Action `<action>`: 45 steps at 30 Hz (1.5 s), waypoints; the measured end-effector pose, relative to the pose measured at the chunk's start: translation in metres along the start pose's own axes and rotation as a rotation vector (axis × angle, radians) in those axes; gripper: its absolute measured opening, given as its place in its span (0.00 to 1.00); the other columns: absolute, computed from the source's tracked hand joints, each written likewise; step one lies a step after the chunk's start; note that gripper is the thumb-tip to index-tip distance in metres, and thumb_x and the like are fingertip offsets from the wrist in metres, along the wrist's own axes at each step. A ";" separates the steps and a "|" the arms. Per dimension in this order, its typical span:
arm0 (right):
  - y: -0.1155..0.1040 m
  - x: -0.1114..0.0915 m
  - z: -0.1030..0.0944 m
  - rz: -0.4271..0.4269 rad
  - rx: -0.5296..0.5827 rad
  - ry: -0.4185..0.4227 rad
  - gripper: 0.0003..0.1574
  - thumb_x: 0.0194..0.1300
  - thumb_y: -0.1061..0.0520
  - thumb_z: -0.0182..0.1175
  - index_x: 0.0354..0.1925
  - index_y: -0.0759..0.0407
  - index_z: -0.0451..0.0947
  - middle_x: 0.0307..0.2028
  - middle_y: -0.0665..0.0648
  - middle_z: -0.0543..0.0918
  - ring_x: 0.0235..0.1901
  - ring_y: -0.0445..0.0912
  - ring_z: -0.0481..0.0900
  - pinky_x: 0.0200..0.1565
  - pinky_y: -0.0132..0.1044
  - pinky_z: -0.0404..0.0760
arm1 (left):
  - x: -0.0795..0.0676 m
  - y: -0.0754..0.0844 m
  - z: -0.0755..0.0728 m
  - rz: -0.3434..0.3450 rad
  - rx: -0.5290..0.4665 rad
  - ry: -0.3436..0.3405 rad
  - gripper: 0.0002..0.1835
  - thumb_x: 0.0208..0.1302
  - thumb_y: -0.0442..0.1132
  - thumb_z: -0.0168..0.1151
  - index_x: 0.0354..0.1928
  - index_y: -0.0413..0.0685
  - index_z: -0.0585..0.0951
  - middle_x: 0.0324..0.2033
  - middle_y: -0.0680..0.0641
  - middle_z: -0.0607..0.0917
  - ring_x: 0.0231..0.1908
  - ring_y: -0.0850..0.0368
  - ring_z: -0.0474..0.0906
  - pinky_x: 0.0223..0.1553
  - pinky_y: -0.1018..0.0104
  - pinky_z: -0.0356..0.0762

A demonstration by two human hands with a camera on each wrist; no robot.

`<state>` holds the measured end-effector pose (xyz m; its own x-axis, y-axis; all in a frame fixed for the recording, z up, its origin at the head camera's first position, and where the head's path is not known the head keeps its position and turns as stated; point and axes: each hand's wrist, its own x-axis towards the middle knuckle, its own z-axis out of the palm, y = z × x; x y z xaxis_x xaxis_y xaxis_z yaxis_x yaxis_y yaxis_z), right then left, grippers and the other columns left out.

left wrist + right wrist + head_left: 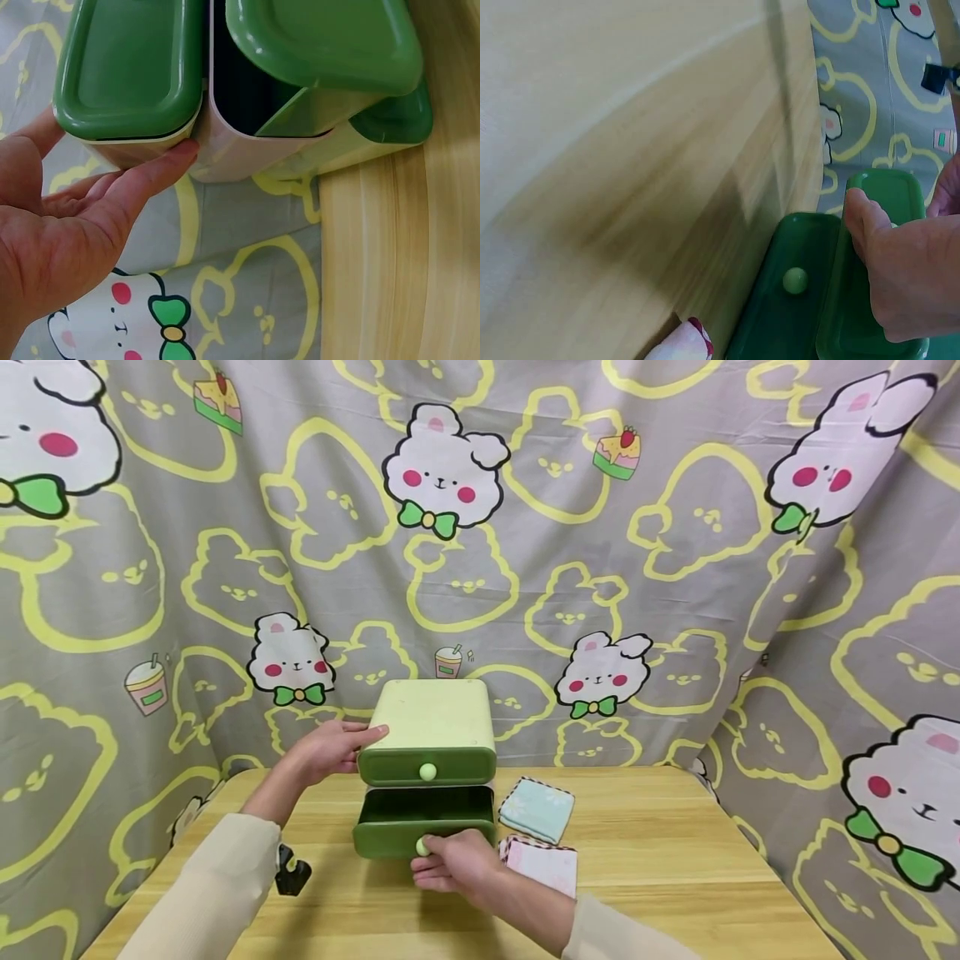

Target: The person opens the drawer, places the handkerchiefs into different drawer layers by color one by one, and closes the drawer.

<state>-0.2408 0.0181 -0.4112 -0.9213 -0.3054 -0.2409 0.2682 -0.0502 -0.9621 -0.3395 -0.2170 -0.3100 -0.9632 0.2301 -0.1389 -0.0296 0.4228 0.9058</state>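
A small drawer cabinet (431,714) with a pale yellow-green top and dark green drawer fronts stands on the table. Its top drawer (465,767) is closed, while the drawer below it (382,841) is pulled out, its visible inside dark. My right hand (465,864) pinches that drawer's round pale green knob (423,845) between thumb and fingers. On the cabinet's left side rests my left hand (330,750), thumb over the top edge, fingers straight along the side. The left wrist view also shows a bottom drawer (397,116), partly hidden beneath the pulled-out one.
Right of the cabinet lie a folded light blue cloth (536,810) and a folded pinkish-white cloth (547,864), the latter partly behind my right forearm. A black device (292,872) shows beside my left sleeve. A patterned grey curtain (525,552) hangs behind the wooden table (660,860).
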 end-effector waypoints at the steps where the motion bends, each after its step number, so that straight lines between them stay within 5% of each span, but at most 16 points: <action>1: 0.001 -0.002 0.001 0.002 -0.002 0.000 0.21 0.77 0.59 0.53 0.53 0.79 0.75 0.39 0.66 0.89 0.41 0.56 0.89 0.48 0.46 0.88 | 0.000 0.000 0.000 0.000 -0.002 0.000 0.44 0.73 0.57 0.59 0.75 0.30 0.60 0.60 0.36 0.81 0.48 0.58 0.84 0.55 0.58 0.84; 25: 0.023 -0.042 0.008 0.031 -0.036 0.002 0.25 0.75 0.58 0.57 0.50 0.86 0.74 0.37 0.65 0.89 0.39 0.54 0.90 0.44 0.43 0.89 | -0.002 0.000 0.000 0.013 0.006 -0.006 0.43 0.73 0.58 0.58 0.75 0.30 0.61 0.56 0.39 0.84 0.48 0.57 0.84 0.56 0.56 0.84; 39: 0.034 -0.046 0.008 0.000 -0.053 0.021 0.18 0.75 0.57 0.56 0.41 0.74 0.82 0.32 0.61 0.88 0.31 0.45 0.87 0.42 0.41 0.90 | -0.002 -0.001 0.000 0.017 0.012 -0.007 0.44 0.74 0.58 0.58 0.76 0.31 0.60 0.57 0.39 0.83 0.50 0.57 0.84 0.57 0.56 0.83; 45: 0.025 -0.051 -0.003 0.048 -0.147 -0.077 0.18 0.75 0.55 0.57 0.42 0.71 0.83 0.33 0.60 0.88 0.32 0.46 0.88 0.42 0.43 0.90 | -0.002 -0.001 0.000 0.019 0.011 -0.006 0.45 0.73 0.59 0.58 0.76 0.31 0.59 0.57 0.39 0.84 0.49 0.58 0.84 0.57 0.57 0.83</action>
<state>-0.1880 0.0347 -0.4236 -0.8827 -0.3763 -0.2814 0.2617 0.1039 -0.9596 -0.3373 -0.2183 -0.3108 -0.9621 0.2431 -0.1238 -0.0083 0.4277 0.9039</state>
